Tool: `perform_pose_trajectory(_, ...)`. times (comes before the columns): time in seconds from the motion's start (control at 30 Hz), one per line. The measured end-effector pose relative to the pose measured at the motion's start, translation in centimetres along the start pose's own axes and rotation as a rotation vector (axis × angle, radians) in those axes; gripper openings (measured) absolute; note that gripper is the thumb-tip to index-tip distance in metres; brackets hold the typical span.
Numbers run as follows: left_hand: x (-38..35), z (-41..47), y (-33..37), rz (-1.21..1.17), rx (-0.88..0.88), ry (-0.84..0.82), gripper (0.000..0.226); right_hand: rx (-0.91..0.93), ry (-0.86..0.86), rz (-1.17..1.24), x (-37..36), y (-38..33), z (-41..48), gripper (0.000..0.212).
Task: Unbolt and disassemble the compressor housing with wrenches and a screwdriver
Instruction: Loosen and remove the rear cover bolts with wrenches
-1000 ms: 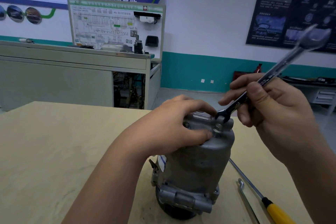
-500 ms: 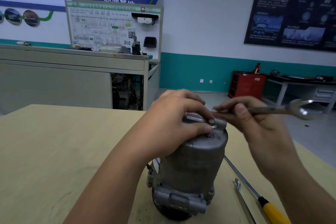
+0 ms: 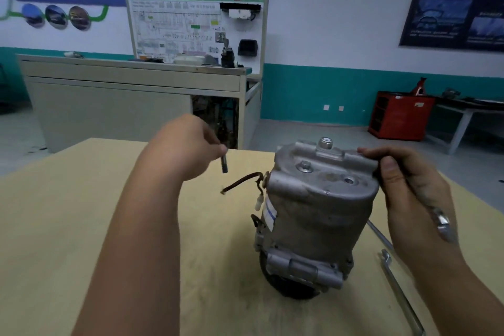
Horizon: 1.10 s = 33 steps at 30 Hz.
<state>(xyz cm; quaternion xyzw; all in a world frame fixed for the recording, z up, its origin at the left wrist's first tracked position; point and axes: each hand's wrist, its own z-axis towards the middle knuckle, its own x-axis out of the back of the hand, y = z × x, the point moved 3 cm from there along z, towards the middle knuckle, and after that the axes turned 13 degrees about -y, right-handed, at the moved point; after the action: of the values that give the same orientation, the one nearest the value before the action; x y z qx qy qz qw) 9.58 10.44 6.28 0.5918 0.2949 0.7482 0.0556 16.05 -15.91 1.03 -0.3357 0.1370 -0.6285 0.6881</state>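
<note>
The grey metal compressor [image 3: 313,215] stands upright on the wooden table [image 3: 68,213]. On its top face sit a bolt head [image 3: 305,165], a raised fitting [image 3: 325,142] and an empty bolt hole [image 3: 348,180]. My left hand [image 3: 188,147] is lifted to the left of the housing and pinches a dark bolt [image 3: 224,163] that hangs down from the fingers. My right hand [image 3: 409,188] grips the wrench [image 3: 443,222], whose jaw end points down toward me, and its fingertips touch the housing's upper right edge.
A brown wire [image 3: 242,183] with a white connector sticks out from the compressor's left side. A screwdriver shaft [image 3: 377,232] and a second metal tool [image 3: 401,294] lie on the table to the right. A workbench [image 3: 131,101] and a red cabinet [image 3: 399,117] stand behind.
My left hand left the compressor's top and moved away to the left with a bolt in its fingers. My right hand lowered the wrench off the top, so the top face shows.
</note>
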Motion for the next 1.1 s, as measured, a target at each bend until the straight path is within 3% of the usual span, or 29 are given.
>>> perform_pose_trajectory(0.17, -4.4, 3.7, -4.3, 0.187, 0.243, -0.359, 0.016, -0.002, 0.007, 0.045, 0.1, 0.5, 0.1, 0.042)
perform_pose_trajectory(0.3, -7.6, 5.8, -5.5, 0.416, 0.314, -0.547, 0.027, 0.025, -0.004, 0.048, 0.1, 0.6, 0.1, 0.043)
perform_pose_trajectory(0.43, -9.7, 6.5, -8.1, 0.462, 0.36, -0.509, 0.031, 0.037, -0.008, 0.047, 0.0, 0.8, -0.1, 0.036)
perform_pose_trajectory(0.6, -11.0, 5.4, -9.9, 0.477, 0.358, -0.432, 0.011, 0.051, 0.013, 0.071, -0.1, 0.9, -0.2, 0.031)
perform_pose_trajectory(0.83, -12.5, 5.0, -9.7, 0.322, 0.229, -0.375, 0.035, 0.06, 0.011, 0.081, -0.2, 0.9, -0.2, 0.029)
perform_pose_trajectory(1.03, -13.3, 4.3, -9.6, 0.262, 0.183, -0.255, 0.007, 0.058, 0.017, 0.116, -0.3, 1.0, -0.1, 0.028)
perform_pose_trajectory(1.1, -13.0, 4.2, -10.0, 0.206, 0.197, -0.231, 0.01, 0.056, 0.018, 0.111, -0.3, 1.1, -0.1, 0.028)
